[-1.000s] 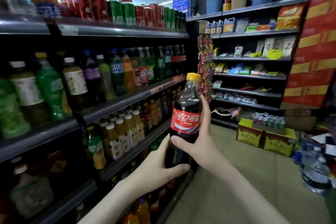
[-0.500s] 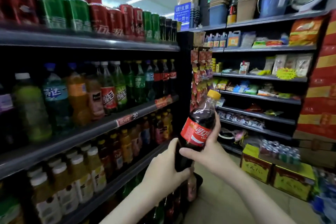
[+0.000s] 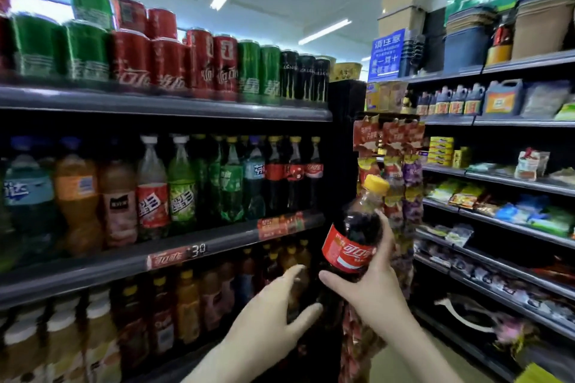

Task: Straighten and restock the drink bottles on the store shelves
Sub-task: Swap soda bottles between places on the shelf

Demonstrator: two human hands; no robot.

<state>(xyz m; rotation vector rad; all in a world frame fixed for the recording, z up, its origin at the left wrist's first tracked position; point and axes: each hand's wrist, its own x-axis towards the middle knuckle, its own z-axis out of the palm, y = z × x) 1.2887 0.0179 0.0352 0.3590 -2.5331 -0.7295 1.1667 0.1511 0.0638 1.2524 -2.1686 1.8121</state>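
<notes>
While right hand [image 3: 373, 286] clasped tilted cola bottle [image 3: 351, 246] at label, left hand [image 3: 267, 320] hung spread, empty: one-handed slip risked; could topple shelved bottles [image 3: 294, 177].

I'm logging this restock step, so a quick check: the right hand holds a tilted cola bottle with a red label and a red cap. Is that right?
Not quite. The cap is yellow, not red. The head view shows it plainly. The rest stands: the right hand holds a tilted cola bottle with a red label.
</notes>
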